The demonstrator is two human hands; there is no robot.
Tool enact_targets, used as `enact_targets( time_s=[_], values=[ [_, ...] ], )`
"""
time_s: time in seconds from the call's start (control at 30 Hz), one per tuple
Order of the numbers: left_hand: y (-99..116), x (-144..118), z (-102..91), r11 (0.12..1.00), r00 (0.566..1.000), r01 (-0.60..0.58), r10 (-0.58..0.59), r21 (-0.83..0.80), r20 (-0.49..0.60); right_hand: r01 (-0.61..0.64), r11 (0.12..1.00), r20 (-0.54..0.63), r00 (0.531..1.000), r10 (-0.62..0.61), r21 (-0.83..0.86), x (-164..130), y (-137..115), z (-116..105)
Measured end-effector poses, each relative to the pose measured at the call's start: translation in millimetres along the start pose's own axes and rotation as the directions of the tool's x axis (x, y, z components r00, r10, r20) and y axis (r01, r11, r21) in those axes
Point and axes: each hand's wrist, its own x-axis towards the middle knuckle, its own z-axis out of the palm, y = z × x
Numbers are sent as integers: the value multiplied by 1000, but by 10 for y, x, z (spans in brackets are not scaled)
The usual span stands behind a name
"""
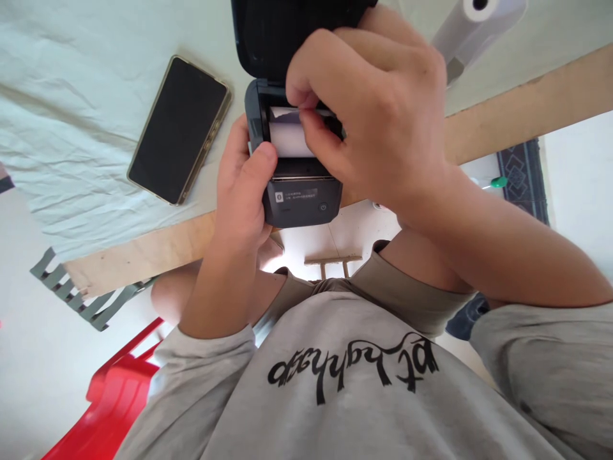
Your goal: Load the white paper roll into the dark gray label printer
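Note:
A small dark grey printer (301, 198) with its black lid (268, 38) flipped open sits at the table's near edge. A white paper roll (287, 137) lies in its open bay. My left hand (244, 185) grips the printer's left side, thumb resting on the roll. My right hand (378, 121) reaches over the bay from the right and pinches the loose end of the paper between thumb and fingertips.
A black phone (179, 131) lies face up on the pale cloth (71, 96) left of the printer. A white paper roll (479, 19) lies at the top right. The wooden table edge (517, 108) runs across. A red plastic chair (110, 396) stands at the lower left.

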Motion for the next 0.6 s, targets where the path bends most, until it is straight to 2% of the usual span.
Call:
enact_targets(
  time_s=[0.07,0.1,0.13,0.2,0.23,0.27,0.33,0.43,0.5,0.6],
  values=[
    [43,-22,29,1000,1000,18,-18,16,1,78,997,-120,990,-76,12,-36,56,80],
    [71,-35,48,999,999,40,-40,18,2,152,988,-235,961,-147,3,-63,90,139],
    [98,-45,65,998,998,66,-66,13,0,240,971,-368,901,-229,-16,-94,123,207],
    [131,-54,89,995,995,97,-97,-24,3,370,926,-615,712,-338,-81,-160,175,348],
    [134,-52,92,994,996,93,-93,-56,9,413,906,-681,636,-362,-96,-191,190,411],
    [129,-48,89,993,996,86,-84,-85,27,447,890,-717,590,-371,-92,-219,197,465],
    [105,-42,72,992,996,67,-61,-108,64,503,863,-719,581,-383,-54,-263,191,540],
    [70,-53,34,999,998,40,-39,-13,46,556,831,-715,580,-391,-3,-307,171,574],
    [54,-66,5,997,999,1,-4,73,32,580,814,-691,603,-398,37,-333,179,552],
    [21,-57,-56,988,996,-56,45,141,77,592,796,-655,653,-381,126,-366,253,473]
  ],
)
